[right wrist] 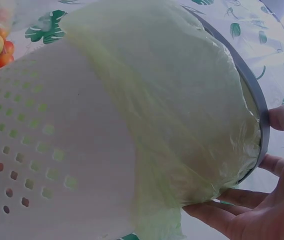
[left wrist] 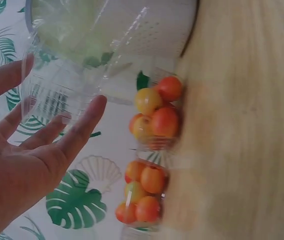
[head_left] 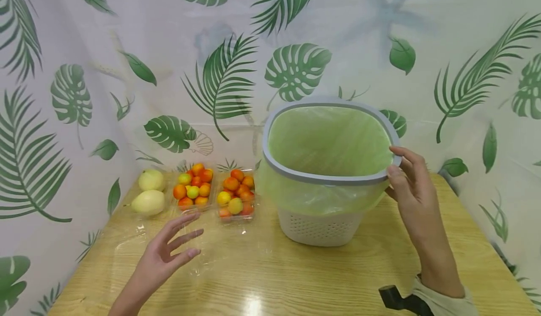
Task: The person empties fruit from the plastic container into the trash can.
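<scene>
On the right stands a white perforated wastebasket [head_left: 321, 229], with a pale green plastic bag [head_left: 329, 198] lining it and hanging over its outside. A grey rim ring [head_left: 325, 179] sits around the mouth. My right hand [head_left: 412, 184] pinches that ring at its right side, thumb near and fingers beyond; some fingers touch the bag in the right wrist view. Towards the left, my left hand [head_left: 165, 250] holds a clear plastic box [left wrist: 57, 95] between its spread thumb and fingers. The box's see-through walls show only faintly in the head view.
Two clear boxes of small orange and yellow fruit, a left one [head_left: 194, 187] and a right one [head_left: 236, 194], stand at the back. Two pale yellow-green fruits [head_left: 148, 202] lie left of them. A leaf-print curtain [head_left: 228, 72] surrounds the wooden table [head_left: 270, 283].
</scene>
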The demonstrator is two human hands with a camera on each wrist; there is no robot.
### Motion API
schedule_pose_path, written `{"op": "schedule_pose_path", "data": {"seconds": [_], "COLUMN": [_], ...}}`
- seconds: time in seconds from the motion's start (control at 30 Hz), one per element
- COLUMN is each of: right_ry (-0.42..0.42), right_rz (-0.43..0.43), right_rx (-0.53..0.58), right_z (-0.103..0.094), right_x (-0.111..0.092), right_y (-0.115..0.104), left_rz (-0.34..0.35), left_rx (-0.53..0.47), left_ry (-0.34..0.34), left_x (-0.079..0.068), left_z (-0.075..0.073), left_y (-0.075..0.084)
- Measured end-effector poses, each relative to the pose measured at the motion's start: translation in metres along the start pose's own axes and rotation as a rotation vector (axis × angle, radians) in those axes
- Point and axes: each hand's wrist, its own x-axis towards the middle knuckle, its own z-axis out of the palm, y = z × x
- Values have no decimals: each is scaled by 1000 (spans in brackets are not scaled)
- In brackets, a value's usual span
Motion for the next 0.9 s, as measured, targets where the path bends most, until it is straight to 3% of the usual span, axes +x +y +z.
{"op": "schedule_pose_path", "data": {"seconds": [0.27,0.43,0.77,0.9], "right_ry": [3,8,11,9], "right_rz": [2,18,25,24], "right_rx": [-6,-35,-3,-10], "right_z": [0,1,1,2], "right_x": [0,0,0,0], "right_y": [1,-2,-2,-2], "left_rz": [-138,-229,-330,-325], "left_rx": [47,138,208,215], "left_ry": [-42,-64,-195,-197], "left_x": [-11,-14,-19,-16], "left_z": [6,11,9,6], "left_y": [-28,-36,-38,-35]}}
